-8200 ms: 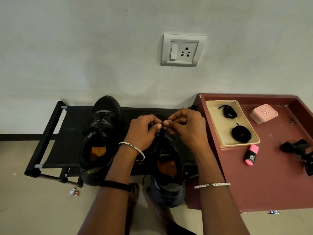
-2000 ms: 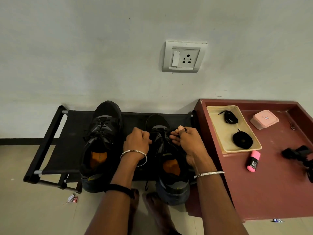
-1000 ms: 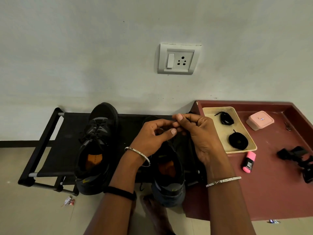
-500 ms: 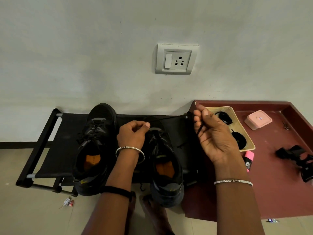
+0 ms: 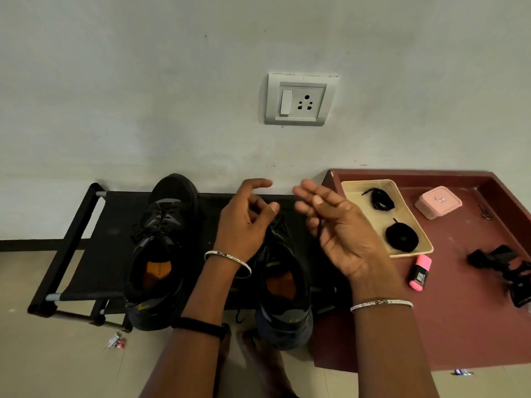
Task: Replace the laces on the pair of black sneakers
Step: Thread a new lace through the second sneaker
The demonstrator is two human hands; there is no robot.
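Two black sneakers stand on a low black rack point(image 5: 94, 254) against the wall. The left sneaker point(image 5: 161, 254) is laced. My left hand point(image 5: 244, 222) hovers over the tongue of the right sneaker point(image 5: 284, 297), its fingers curled round a black lace there and its index finger raised. Just to the right, my right hand point(image 5: 342, 234) is lifted palm up; a strand of the black lace point(image 5: 318, 228) runs down the palm from under the thumb. A beige tray point(image 5: 353, 185) holds a coiled black lace point(image 5: 402, 238) and a loose lace bundle point(image 5: 379, 199).
The tray sits on a maroon table point(image 5: 459, 326) to the right, with a pink box point(image 5: 438, 202), a pink highlighter point(image 5: 419, 272) and black clips point(image 5: 505, 265). A wall socket point(image 5: 300, 100) is above. Bare feet point(image 5: 258, 354) and a wrapper point(image 5: 116, 340) are on the floor.
My right hand, which had pulled the lace out to the right, has come back toward the shoe with its fingers loosened. My left hand has lifted slightly and raised its index finger.
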